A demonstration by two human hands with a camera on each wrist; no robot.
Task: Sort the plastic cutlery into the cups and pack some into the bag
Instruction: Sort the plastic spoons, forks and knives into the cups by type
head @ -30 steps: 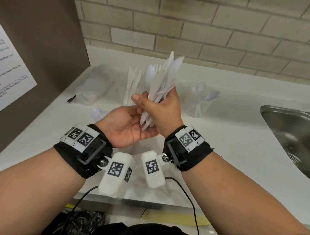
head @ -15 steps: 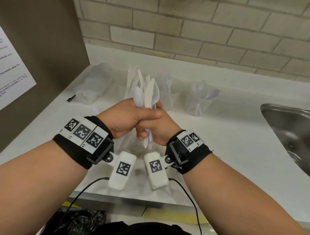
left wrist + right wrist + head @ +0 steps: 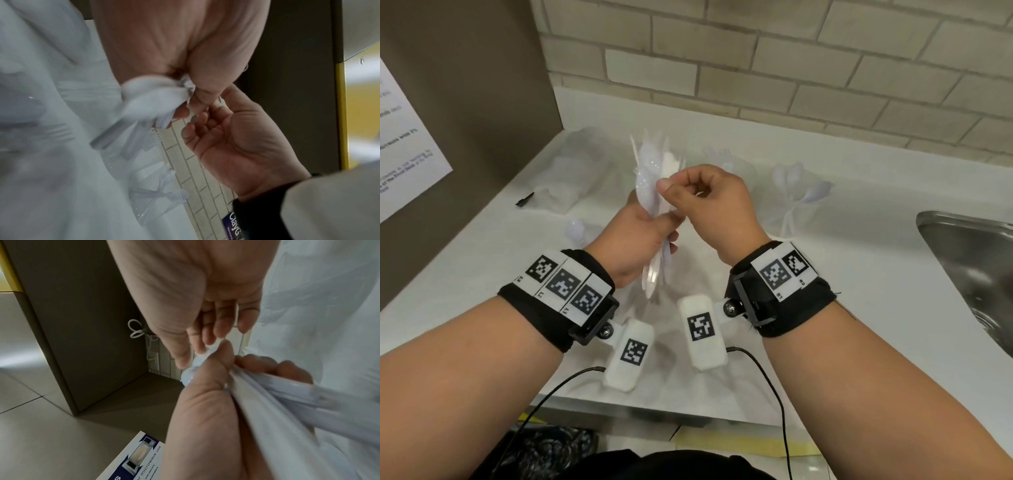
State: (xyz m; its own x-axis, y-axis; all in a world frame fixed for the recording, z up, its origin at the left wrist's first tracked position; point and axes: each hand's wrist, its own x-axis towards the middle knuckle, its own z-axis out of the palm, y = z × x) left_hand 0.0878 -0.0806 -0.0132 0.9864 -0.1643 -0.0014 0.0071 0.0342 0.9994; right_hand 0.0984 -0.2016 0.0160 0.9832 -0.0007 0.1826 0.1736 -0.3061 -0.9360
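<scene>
My left hand (image 3: 654, 224) grips a bundle of white plastic cutlery (image 3: 650, 171) by the handles and holds it upright above the counter. The handles stick out below the fist (image 3: 144, 97). My right hand (image 3: 671, 186) is beside the bundle's upper half, with thumb and forefinger pinching one white piece (image 3: 202, 356). Behind the hands stand clear cups: one with forks (image 3: 726, 164) and one with spoons (image 3: 796, 202). A third cup is mostly hidden behind the bundle. A clear plastic bag (image 3: 582, 164) lies at the back left.
A loose white spoon (image 3: 575, 228) lies on the white counter (image 3: 842, 274) left of my left hand. A small black object (image 3: 525, 199) sits near the brown side panel. A steel sink (image 3: 969, 267) is at the right. The brick wall closes the back.
The bundle has passed from my right hand to my left. My right hand let go of the handles and moved up to pinch a piece near the top.
</scene>
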